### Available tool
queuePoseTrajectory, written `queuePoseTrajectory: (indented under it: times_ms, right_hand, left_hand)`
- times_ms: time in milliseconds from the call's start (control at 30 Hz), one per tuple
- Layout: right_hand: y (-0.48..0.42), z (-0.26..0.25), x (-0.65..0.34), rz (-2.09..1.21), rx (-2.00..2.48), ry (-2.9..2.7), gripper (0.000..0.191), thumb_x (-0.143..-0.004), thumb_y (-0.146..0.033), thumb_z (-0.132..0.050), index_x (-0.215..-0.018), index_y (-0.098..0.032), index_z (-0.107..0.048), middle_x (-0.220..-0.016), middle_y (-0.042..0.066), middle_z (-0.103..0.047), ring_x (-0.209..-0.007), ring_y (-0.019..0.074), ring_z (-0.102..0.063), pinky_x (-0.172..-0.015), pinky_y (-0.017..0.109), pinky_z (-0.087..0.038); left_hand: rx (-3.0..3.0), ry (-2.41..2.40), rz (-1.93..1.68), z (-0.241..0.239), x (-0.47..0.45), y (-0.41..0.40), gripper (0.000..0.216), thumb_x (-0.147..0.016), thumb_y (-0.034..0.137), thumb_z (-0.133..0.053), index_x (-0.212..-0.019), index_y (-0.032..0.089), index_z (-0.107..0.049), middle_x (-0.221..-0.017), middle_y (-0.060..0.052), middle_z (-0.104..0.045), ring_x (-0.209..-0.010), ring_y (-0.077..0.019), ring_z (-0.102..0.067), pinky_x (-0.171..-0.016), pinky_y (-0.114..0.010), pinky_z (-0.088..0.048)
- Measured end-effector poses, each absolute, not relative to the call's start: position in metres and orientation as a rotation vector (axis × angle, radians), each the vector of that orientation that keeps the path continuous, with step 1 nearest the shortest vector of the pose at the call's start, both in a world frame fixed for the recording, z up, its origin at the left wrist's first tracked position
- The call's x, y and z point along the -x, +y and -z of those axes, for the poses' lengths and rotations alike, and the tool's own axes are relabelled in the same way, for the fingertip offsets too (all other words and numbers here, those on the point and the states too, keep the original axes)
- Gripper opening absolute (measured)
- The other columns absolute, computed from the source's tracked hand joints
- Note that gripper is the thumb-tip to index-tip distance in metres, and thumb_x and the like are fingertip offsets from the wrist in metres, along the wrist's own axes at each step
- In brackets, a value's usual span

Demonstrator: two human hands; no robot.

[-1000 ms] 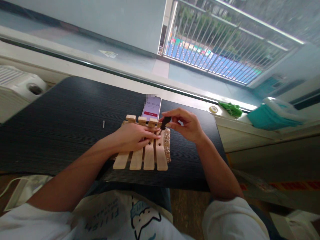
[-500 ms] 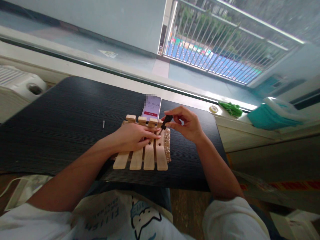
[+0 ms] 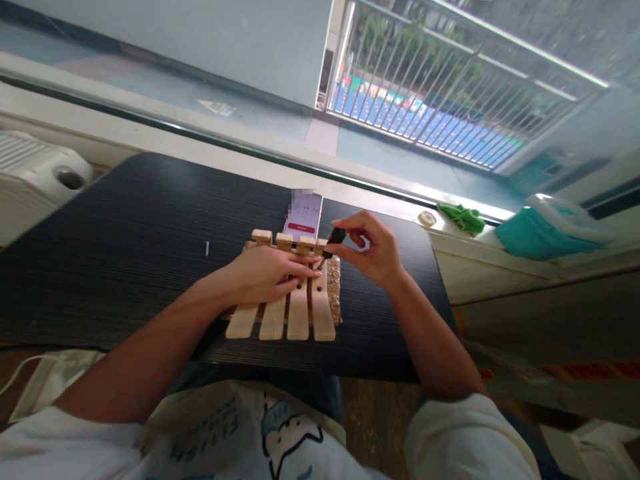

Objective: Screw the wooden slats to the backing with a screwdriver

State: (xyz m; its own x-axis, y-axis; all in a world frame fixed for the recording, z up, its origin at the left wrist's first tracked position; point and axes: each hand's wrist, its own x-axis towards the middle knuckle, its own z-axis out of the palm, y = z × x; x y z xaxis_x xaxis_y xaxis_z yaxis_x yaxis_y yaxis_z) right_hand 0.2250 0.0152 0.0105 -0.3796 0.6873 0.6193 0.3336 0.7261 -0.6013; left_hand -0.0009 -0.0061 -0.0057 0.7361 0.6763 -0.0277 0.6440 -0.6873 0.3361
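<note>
**Fingers pinch a small black tool over the wooden rack**

Fingers (image 3: 345,244) of the right hand (image 3: 369,252) are closed narrow around a small black tool (image 3: 334,239), thumb and forefinger pinching its dark handle, the thin tip angled down toward the far end of the wooden rack (image 3: 295,293). The left hand (image 3: 265,273) lies flat across that rack, fingers stretched out and pressing on the slats, grasping nothing.

Now from the biggest thing down. The dark, striped worktop (image 3: 125,247) fills the middle of the view and carries everything in play. Behind it runs a pale window ledge (image 3: 350,183), with a railing and greenery beyond the glass. Off to the right on that ledge sits a teal bag (image 3: 537,233), and near it a crumpled green cloth (image 3: 463,217) and a small roll of tape (image 3: 427,218). At far left, a white appliance (image 3: 35,173) sits beside the worktop.

Back to the centre: the wooden rack, four pale slats side by side, lies near the front edge of the worktop, with small blocks along its far end. Just beside its right slat lies a strip of clear bubble wrap (image 3: 334,293). Beyond the rack, a phone (image 3: 305,217) stands tilted, screen lit, with a red bar across it. Smallest of all, a tiny pale screw (image 3: 207,249) lies alone on the worktop, well to the left of the rack.
</note>
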Motion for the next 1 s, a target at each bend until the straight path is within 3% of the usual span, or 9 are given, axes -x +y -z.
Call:
queuePoseTrajectory:
  times_ms: [400,733,1000]
  right_hand:
    - [0.013,-0.009,-0.222,-0.323,0.759,-1.975,0.026,-0.076,-0.025,-0.078,-0.097,-0.025,-0.061,-0.061,-0.011,-0.044,-0.049,0.0048,-0.034,-0.048,0.024,-0.030]
    - [0.015,-0.009,-0.224,-0.387,0.787,-2.023,0.024,-0.080,-0.037,-0.074,-0.098,-0.026,-0.063,-0.069,-0.007,-0.057,-0.052,0.0073,-0.039,-0.052,0.027,-0.037]
    - [0.016,-0.020,-0.235,-0.512,0.710,-2.179,0.023,-0.089,-0.030,-0.063,-0.111,-0.024,-0.061,-0.087,0.000,-0.066,-0.063,0.0081,-0.051,-0.059,0.026,-0.044]
  left_hand:
    - [-2.615,1.029,-0.137,0.005,0.000,-0.006,0.044,-0.094,0.027,-0.047,-0.132,0.044,-0.060,-0.144,0.008,-0.055,-0.127,-0.0223,-0.061,-0.106,-0.041,-0.049]
    - [-2.619,1.016,-0.160,0.005,0.000,-0.006,0.043,-0.094,0.025,-0.049,-0.132,0.042,-0.061,-0.143,0.005,-0.056,-0.125,-0.0229,-0.062,-0.104,-0.039,-0.050]
    - [-2.618,1.024,-0.160,0.005,0.001,-0.006,0.043,-0.094,0.025,-0.049,-0.131,0.043,-0.061,-0.143,0.005,-0.057,-0.123,-0.0237,-0.063,-0.104,-0.040,-0.050]
